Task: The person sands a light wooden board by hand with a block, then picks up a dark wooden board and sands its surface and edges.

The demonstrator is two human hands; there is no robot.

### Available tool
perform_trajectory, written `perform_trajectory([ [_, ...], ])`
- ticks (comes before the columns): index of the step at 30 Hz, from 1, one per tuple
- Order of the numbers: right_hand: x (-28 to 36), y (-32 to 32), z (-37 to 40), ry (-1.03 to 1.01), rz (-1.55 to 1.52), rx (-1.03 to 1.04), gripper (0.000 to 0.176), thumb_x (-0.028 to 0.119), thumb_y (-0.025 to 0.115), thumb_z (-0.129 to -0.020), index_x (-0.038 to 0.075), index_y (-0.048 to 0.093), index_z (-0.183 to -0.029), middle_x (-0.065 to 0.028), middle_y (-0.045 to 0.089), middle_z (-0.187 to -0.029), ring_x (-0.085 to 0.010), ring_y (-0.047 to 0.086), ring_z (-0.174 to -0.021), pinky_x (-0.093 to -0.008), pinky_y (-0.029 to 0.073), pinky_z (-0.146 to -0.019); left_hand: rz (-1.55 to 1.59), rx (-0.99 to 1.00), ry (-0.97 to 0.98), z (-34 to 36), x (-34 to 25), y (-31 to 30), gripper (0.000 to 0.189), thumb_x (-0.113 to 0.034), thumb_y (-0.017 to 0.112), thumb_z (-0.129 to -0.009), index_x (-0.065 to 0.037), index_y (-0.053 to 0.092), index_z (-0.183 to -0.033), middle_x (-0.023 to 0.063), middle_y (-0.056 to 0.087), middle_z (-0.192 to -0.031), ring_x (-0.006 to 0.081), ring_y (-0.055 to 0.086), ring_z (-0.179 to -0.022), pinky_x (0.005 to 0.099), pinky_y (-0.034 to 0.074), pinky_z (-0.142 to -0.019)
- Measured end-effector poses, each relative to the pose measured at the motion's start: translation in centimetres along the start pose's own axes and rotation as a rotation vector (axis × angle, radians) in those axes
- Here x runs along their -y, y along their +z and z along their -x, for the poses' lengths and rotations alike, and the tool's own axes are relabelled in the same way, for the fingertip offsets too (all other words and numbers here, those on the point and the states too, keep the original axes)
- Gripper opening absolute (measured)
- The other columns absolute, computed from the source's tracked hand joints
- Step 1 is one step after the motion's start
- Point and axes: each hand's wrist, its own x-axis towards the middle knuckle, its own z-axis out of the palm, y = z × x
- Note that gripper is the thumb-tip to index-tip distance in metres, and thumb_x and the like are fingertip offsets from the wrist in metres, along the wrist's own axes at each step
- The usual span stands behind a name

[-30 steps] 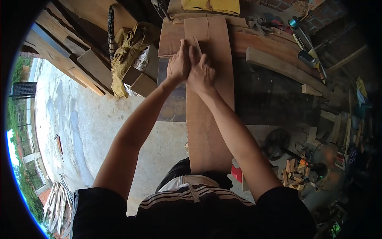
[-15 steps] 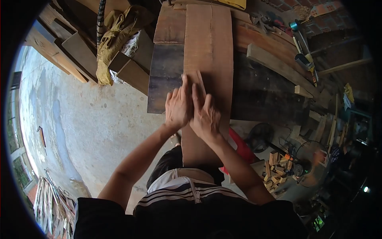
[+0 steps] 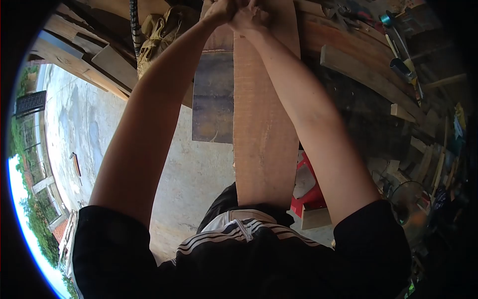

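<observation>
A long, reddish-brown wooden board lies lengthwise in front of me, its near end against my waist. Both my arms are stretched out to the far part of it. My left hand, at the top edge of the view, has its fingers curled. Close beside it, my right hand is closed as well, low over the board. Their fingertips are partly cut off, and whatever lies under them is hidden. A dark, stained sheet sits under the board on the left.
A narrow timber and a small wood offcut lie on the right of the bench. A red plastic stool stands below. Planks and a yellowish sack are at the left, above the concrete floor.
Both hands have slid forward along the board, from its middle to its far part. The small flat wooden piece that showed beneath them is now out of sight. My view has shifted slightly.
</observation>
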Motion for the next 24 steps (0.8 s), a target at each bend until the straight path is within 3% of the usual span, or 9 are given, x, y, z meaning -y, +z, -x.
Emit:
perform_trajectory([
  [2,-0.9,0.8,5.5,-0.085,0.018,-0.185,0.087,0.037,0.064,-0.083,0.019,0.018,-0.154,-0.0268,0.044,-0.128,-0.045,0.06,-0.109,-0.0552,0.05,-0.085,0.047,-0.065,-0.018,4.0,-2.5,-0.3,0.07,-0.03,0.042,-0.096,-0.005,0.014,-0.155,0.0333,0.06,-0.122,0.0502,0.057,-0.112,0.0529,0.043,-0.098],
  [5,-1.4,-0.3,18.3,-0.092,0.02,-0.092,0.091,0.023,0.071,-0.079,0.013,0.023,-0.155,-0.0224,0.045,-0.122,-0.0397,0.055,-0.108,-0.0509,0.052,-0.08,0.129,-0.175,0.137,18.5,-6.5,1.5,0.07,-0.026,0.04,-0.097,0.004,0.013,-0.153,0.0364,0.057,-0.124,0.0515,0.054,-0.115,0.0533,0.042,-0.098],
  [6,-1.5,-0.6,23.0,-0.102,0.052,-0.092,0.095,0.021,0.076,-0.075,0.013,0.024,-0.155,-0.0213,0.046,-0.117,-0.0388,0.055,-0.107,-0.0485,0.053,-0.075,0.134,-0.039,0.043,23.4,-7.9,1.5,0.071,-0.024,0.042,-0.096,0.005,0.012,-0.153,0.0349,0.058,-0.122,0.0503,0.055,-0.111,0.0522,0.043,-0.096],
  [8,-1.9,-1.6,32.3,-0.101,0.044,-0.055,0.101,0.026,0.078,-0.073,0.015,0.023,-0.156,-0.0202,0.046,-0.11,-0.0384,0.057,-0.098,-0.0477,0.054,-0.073,0.037,-0.079,0.111,32.8,-9.9,3.0,0.072,-0.023,0.046,-0.095,0.005,0.014,-0.154,0.0256,0.062,-0.118,0.0402,0.059,-0.102,0.0464,0.045,-0.092],
  [10,-2.4,-2.1,40.4,-0.108,0.043,0.002,0.088,0.025,0.073,-0.079,0.014,0.028,-0.154,-0.0198,0.047,-0.105,-0.0381,0.057,-0.092,-0.0485,0.052,-0.071,-0.061,0.022,0.068,41.2,-11.7,4.3,0.076,-0.027,0.052,-0.094,0.004,0.017,-0.155,0.017,0.063,-0.113,0.031,0.058,-0.099,0.0404,0.044,-0.087],
  [13,-3.1,-2.8,48.2,-0.095,0.084,0.003,0.087,0.023,0.073,-0.078,0.015,0.03,-0.153,-0.0177,0.047,-0.102,-0.0337,0.058,-0.088,-0.0437,0.051,-0.068,-0.034,0.094,0.134,48.4,-13.9,4.7,0.074,-0.024,0.053,-0.09,0.003,0.025,-0.153,0.014,0.057,-0.105,0.029,0.054,-0.097,0.0406,0.038,-0.088],
  [17,-3.6,-4.3,44.3,-0.052,0.098,0.15,0.089,0.02,0.073,-0.076,0.014,0.03,-0.153,-0.0183,0.047,-0.102,-0.0336,0.059,-0.088,-0.0442,0.053,-0.07,-0.025,0.009,0.228,44.1,-14.2,4.8,0.073,-0.024,0.053,-0.088,0.002,0.029,-0.152,0.0139,0.055,-0.102,0.0286,0.052,-0.095,0.0414,0.036,-0.089],
  [19,-4.1,-4.4,38.1,-0.064,0.12,0.041,0.085,0.019,0.071,-0.079,0.007,0.031,-0.152,-0.0195,0.047,-0.101,-0.0348,0.058,-0.086,-0.0439,0.051,-0.071,-0.039,0.001,0.174,37.4,-14.5,4.1,0.073,-0.025,0.053,-0.089,0.001,0.028,-0.152,0.0145,0.055,-0.102,0.029,0.052,-0.096,0.0416,0.036,-0.088],
  [24,-6.3,-4.7,19.2,-0.022,0.028,-0.106,0.088,0.01,0.066,-0.076,0.011,0.025,-0.154,-0.0238,0.048,-0.11,-0.0424,0.059,-0.102,-0.0488,0.056,-0.076,-0.077,-0.26,0.285,17.5,-12.8,3.8,0.069,-0.028,0.05,-0.091,-0.003,0.03,-0.152,0.0124,0.057,-0.109,0.0294,0.054,-0.1,0.0426,0.036,-0.088],
])
